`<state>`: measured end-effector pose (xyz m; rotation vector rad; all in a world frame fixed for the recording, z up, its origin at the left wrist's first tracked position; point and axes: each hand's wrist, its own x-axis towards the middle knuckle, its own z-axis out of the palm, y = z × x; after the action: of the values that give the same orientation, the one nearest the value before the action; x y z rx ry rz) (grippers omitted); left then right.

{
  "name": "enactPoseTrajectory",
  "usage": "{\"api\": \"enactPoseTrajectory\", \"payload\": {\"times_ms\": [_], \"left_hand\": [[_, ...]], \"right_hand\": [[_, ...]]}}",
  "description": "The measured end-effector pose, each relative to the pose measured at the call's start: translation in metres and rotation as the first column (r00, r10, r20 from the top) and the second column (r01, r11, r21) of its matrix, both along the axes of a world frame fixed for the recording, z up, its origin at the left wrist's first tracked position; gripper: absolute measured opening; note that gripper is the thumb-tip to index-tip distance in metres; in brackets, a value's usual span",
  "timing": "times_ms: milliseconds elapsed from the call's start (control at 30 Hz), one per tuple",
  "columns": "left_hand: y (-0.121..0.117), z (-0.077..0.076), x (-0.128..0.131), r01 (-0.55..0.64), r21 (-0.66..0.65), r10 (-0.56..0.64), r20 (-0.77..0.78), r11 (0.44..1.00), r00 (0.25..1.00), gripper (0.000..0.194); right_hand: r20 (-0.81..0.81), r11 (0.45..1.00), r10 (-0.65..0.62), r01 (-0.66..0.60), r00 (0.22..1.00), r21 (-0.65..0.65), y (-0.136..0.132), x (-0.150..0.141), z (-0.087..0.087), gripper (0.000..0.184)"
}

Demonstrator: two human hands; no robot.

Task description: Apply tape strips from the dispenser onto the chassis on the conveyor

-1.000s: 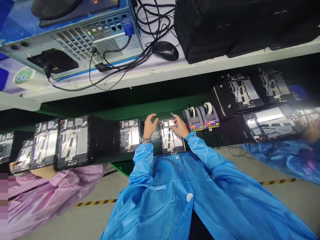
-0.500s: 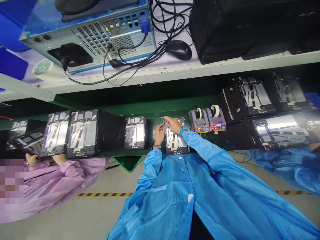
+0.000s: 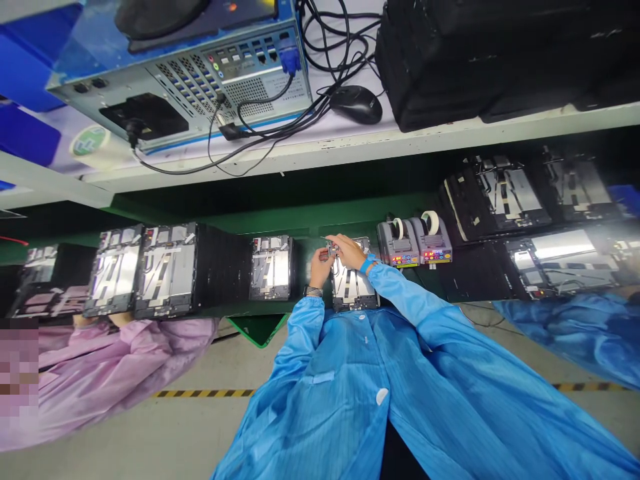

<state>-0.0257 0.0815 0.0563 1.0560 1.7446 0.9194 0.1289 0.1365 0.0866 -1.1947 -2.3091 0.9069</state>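
- Over the green conveyor belt [image 3: 300,219], the left hand [image 3: 319,267] and right hand [image 3: 347,252] work together, with fingers [image 3: 336,243] closed on a small metal part [image 3: 329,251].
- That part is just above an open-backed tablet [image 3: 354,288], and two tape dispensers [image 3: 414,241] stand near the right hand.

A faint stripe pattern is carried by the light-blue smock [image 3: 320,393] in the foreground, and a vivid blue wristband [image 3: 369,265] is set against it at the right cuff. The metal device frame [image 3: 355,293] nearest the cuff is coloured silver, with black strips crossing it. The belt [image 3: 310,223] is dark green, and black is shown by the mat section [image 3: 220,267] lying on it. Grey is seen on the tape dispensers [image 3: 414,241], with red-lit displays. The floor [image 3: 150,433] is pale grey, marked by a yellow-and-black hazard stripe [image 3: 203,393]. A pink smock [image 3: 125,373] is seen at the left, and a deeper blue sleeve [image 3: 560,333] at the right.
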Motion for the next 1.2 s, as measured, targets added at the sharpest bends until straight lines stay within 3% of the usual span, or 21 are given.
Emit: {"api": "enactPoseTrajectory", "payload": {"times_ms": [200, 333, 433, 500, 567, 633, 700, 767, 833, 900, 1200], "left_hand": [[0.002, 0.000, -0.003, 0.025, 0.000, -0.025, -0.001, 1.000, 1.000, 0.026], [0.000, 0.000, -0.002, 0.029, 0.005, -0.029, -0.001, 1.000, 1.000, 0.028], [0.001, -0.003, -0.004, 0.023, -0.005, -0.023, -0.010, 1.000, 1.000, 0.032], [0.002, -0.006, -0.005, 0.013, -0.009, -0.013, 0.004, 1.000, 1.000, 0.034], [0.002, -0.010, -0.006, 0.005, 0.001, -0.005, 0.038, 1.000, 0.999, 0.036], [0.001, -0.014, -0.007, -0.008, 0.036, 0.005, 0.087, 0.999, 0.996, 0.036], [-0.001, -0.018, -0.006, -0.036, 0.092, 0.024, 0.128, 0.995, 0.991, 0.038], [-0.003, -0.021, -0.006, -0.066, 0.145, 0.046, 0.141, 0.987, 0.989, 0.043], [-0.003, -0.023, -0.005, -0.078, 0.185, 0.056, 0.122, 0.980, 0.991, 0.044], [-0.003, -0.023, -0.006, -0.060, 0.207, 0.041, 0.095, 0.977, 0.995, 0.039], [-0.001, -0.019, -0.008, 0.087, 0.229, -0.088, -0.002, 0.970, 0.996, 0.022]], "right_hand": [[0.057, 0.996, 0.087, -0.087, 0.995, 0.007, 0.006, 0.001, -0.002, 0.061], [0.070, 0.997, 0.072, -0.071, 0.995, -0.015, 0.007, 0.004, -0.001, 0.061], [-0.022, 0.998, -0.032, 0.031, 0.999, -0.053, -0.001, 0.005, 0.002, 0.059], [-0.182, 0.971, -0.179, 0.145, 0.967, -0.188, -0.011, 0.006, 0.005, 0.056], [-0.378, 0.864, -0.366, 0.159, 0.851, -0.478, -0.028, 0.009, 0.009, 0.053], [-0.494, 0.638, -0.567, -0.028, 0.659, -0.770, -0.047, 0.012, 0.012, 0.052], [-0.480, 0.390, -0.738, -0.280, 0.474, -0.877, -0.065, 0.013, 0.014, 0.050], [-0.414, 0.238, -0.840, -0.447, 0.352, -0.862, -0.077, 0.012, 0.013, 0.047], [-0.365, 0.168, -0.883, -0.527, 0.295, -0.833, -0.081, 0.007, 0.011, 0.044], [-0.337, 0.134, -0.901, -0.567, 0.271, -0.813, -0.080, 0.001, 0.009, 0.040], [-0.279, 0.088, -0.933, -0.607, 0.227, -0.790, -0.074, -0.012, 0.012, 0.023]]}}
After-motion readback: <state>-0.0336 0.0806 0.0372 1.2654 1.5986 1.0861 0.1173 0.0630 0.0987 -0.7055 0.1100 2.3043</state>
